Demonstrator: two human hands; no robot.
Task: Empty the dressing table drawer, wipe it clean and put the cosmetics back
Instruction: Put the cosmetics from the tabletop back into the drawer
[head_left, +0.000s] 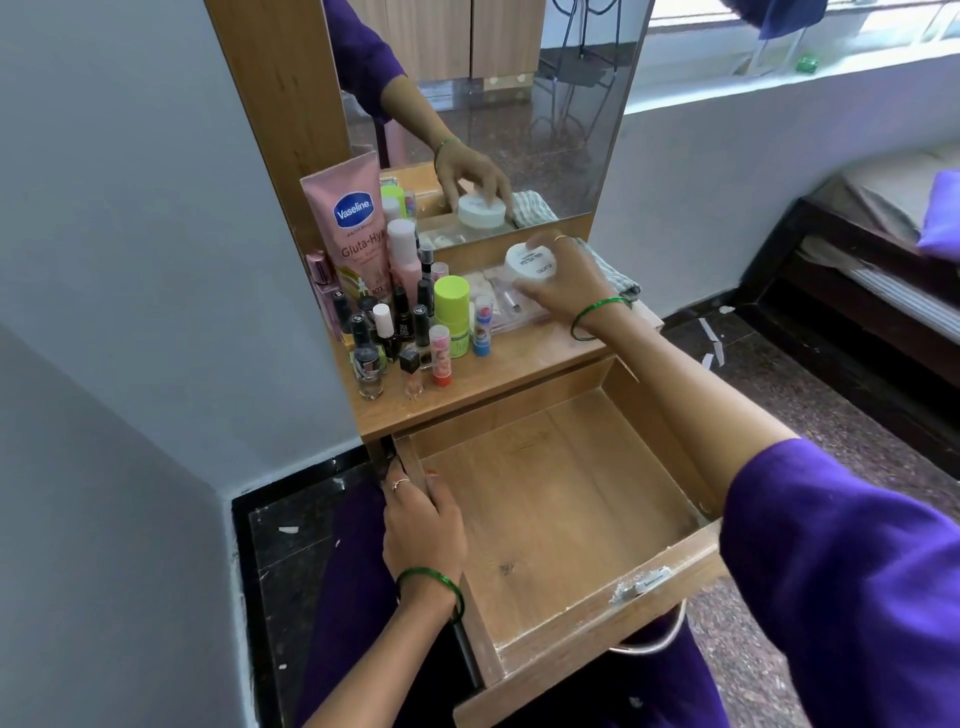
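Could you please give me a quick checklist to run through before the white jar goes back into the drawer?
1. Drawer pulled open and empty inside: ok.
2. Drawer floor clean: not ok, a dark smudge shows near the front.
3. Right hand has a grip on the white jar: ok, fingers curl round it above the tabletop.
4. Left hand steadies the drawer: ok, it grips the left side wall.
5. Jar lid tight: cannot tell.
6. Checked cloth out of the way: ok, it lies behind the right hand by the mirror.
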